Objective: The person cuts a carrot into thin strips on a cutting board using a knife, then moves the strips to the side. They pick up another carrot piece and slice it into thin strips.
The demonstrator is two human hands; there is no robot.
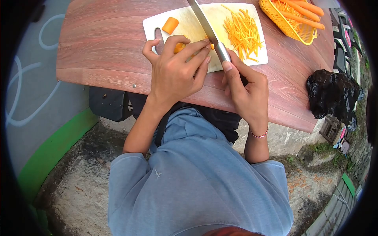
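My right hand (249, 80) is wrapped round the metal handle of a kitchen knife (204, 20). Its blade points up and away to the left across a white cutting board (153, 23). Beside the blade, my left hand (176, 70) has its fingers bent down over a piece of carrot (179, 47), fingertips close to the steel. The hand hides most of that piece. A short carrot chunk (170, 25) lies near the board's handle hole. On the board's right side is a pile of thin carrot strips (244, 34).
A yellow plastic basket (278, 19) at the table's far right holds whole peeled carrots (305, 11) and shredded carrot. The reddish wooden table (102, 43) has a curved front edge near my body. A black plastic bag (330, 94) hangs at its right end.
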